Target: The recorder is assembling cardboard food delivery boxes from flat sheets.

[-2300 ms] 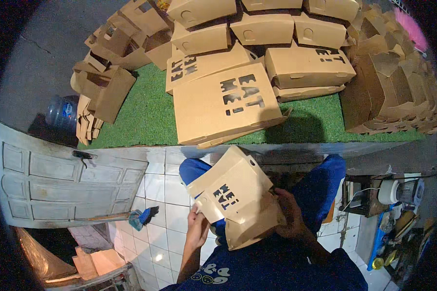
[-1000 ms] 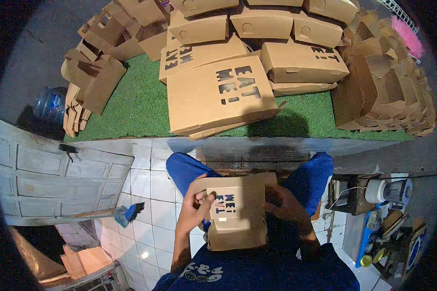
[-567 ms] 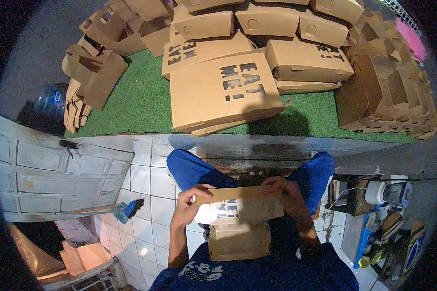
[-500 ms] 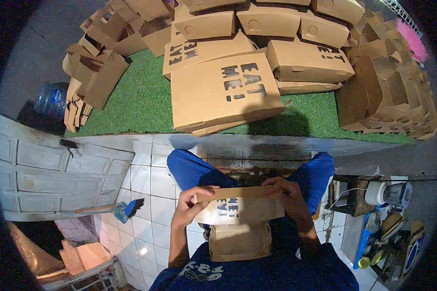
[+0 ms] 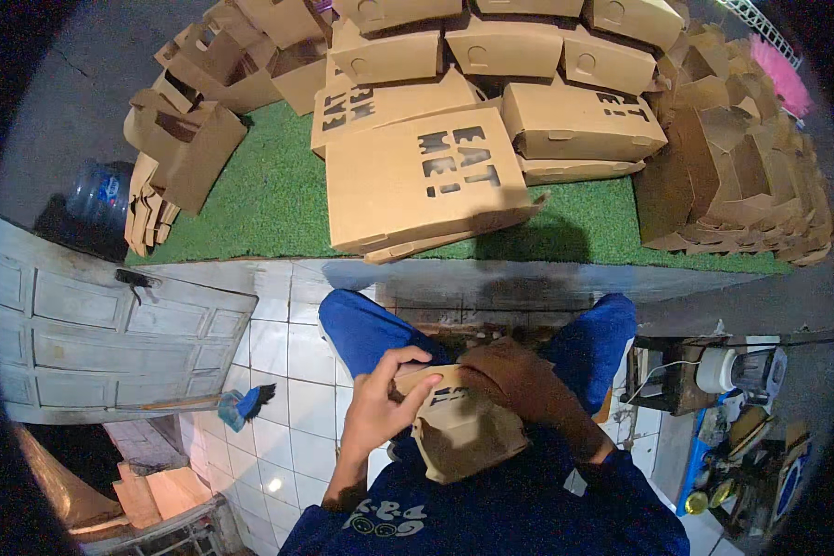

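A brown cardboard food box (image 5: 468, 435) with dark printing rests in my lap, tilted slightly. My left hand (image 5: 389, 398) grips its far left corner, the thumb lying on the lid and the fingers along the far side. Over the far right part of the box, my right hand (image 5: 510, 375) is curled; its fingers are partly in shadow. How far the lid's flaps are tucked in cannot be made out behind the hands. Beyond my knees, a larger closed box (image 5: 389, 185) with cut-out-looking dark lettering lies on a green turf mat (image 5: 278, 176).
Behind it, more closed boxes (image 5: 505, 56) are stacked. Nested open cartons (image 5: 732, 185) crowd the right side, and open carriers (image 5: 195, 148) stand on the left. A white door (image 5: 120, 324) and a blue brush (image 5: 246, 403) are at left, a blender (image 5: 760, 371) at right.
The lid has come down over the box in my lap. My right hand has moved left and inward across it, while my left hand has shifted slightly right.
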### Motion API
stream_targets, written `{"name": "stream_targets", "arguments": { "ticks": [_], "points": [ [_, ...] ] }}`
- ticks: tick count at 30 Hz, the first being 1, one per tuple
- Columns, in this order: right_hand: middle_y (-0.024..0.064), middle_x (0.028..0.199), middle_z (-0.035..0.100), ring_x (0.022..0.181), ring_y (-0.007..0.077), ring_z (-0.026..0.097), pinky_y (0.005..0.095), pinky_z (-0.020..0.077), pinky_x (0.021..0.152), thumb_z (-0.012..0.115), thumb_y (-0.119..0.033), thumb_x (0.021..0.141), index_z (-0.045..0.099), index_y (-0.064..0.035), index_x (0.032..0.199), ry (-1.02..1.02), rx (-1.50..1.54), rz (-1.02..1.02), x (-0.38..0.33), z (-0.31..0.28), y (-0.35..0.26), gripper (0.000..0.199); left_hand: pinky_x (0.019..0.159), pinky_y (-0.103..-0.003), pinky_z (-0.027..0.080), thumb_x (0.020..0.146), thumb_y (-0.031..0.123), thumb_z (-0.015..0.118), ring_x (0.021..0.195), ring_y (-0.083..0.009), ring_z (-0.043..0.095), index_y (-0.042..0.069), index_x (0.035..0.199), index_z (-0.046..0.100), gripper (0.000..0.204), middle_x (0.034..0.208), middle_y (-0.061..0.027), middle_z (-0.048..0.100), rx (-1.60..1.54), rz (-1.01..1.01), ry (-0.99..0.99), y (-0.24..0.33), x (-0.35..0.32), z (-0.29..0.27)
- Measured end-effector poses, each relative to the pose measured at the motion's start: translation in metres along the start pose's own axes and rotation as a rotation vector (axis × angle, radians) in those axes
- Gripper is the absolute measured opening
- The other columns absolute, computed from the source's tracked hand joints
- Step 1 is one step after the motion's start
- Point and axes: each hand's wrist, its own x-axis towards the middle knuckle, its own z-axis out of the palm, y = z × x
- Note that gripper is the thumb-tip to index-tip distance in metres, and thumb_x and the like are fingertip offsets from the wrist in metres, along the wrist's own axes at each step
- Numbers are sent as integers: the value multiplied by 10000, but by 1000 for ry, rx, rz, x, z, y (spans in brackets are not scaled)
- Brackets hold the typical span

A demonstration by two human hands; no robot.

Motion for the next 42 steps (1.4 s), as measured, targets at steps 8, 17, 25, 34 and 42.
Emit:
{"name": "stream_targets", "arguments": {
  "ticks": [8, 17, 25, 34, 42],
  "points": [
    [122, 811, 644, 734, 272, 634, 345, 493, 682, 596, -241, 835, 616, -32, 890, 208, 178, 27, -24, 4, 32, 217, 555, -221, 479, 773, 14, 686, 686, -117, 610, 30, 1020, 427, 358, 802, -128, 637, -289, -48, 173, -17, -7, -32],
    [80, 771, 629, 693, 122, 583, 278, 471, 637, 680, -219, 789, 628, -31, 885, 367, 411, 136, -16, 20, 25, 217, 767, -330, 453, 666, 62, 750, 872, -276, 565, 10, 921, 562, 321, 943, -137, 589, 474, 321, 380, -4, 6, -19],
    [66, 820, 629, 734, 106, 569, 256, 469, 651, 698, -181, 781, 610, -1, 910, 487, 539, 168, -6, 47, 25, 239, 717, -226, 469, 808, 59, 659, 863, -78, 583, 21, 988, 565, 206, 877, -34, 627, -484, -236, -96, -18, -7, 41],
    [76, 919, 632, 791, 108, 587, 247, 489, 667, 699, -114, 774, 599, 11, 969, 386, 809, 312, -17, 53, 24, 252, 780, -226, 478, 799, -56, 620, 886, -119, 598, -45, 1039, 543, 252, 936, -85, 626, -668, -152, 160, -12, -6, 35],
    [105, 990, 640, 808, 104, 595, 250, 491, 677, 665, -129, 803, 640, 34, 897, 471, 657, 183, -19, 36, 8, 190, 782, -248, 501, 770, -97, 630, 867, -135, 612, -65, 1012, 563, 254, 950, -123, 633, -594, -93, 235, -8, -10, 42]
  ]
}}
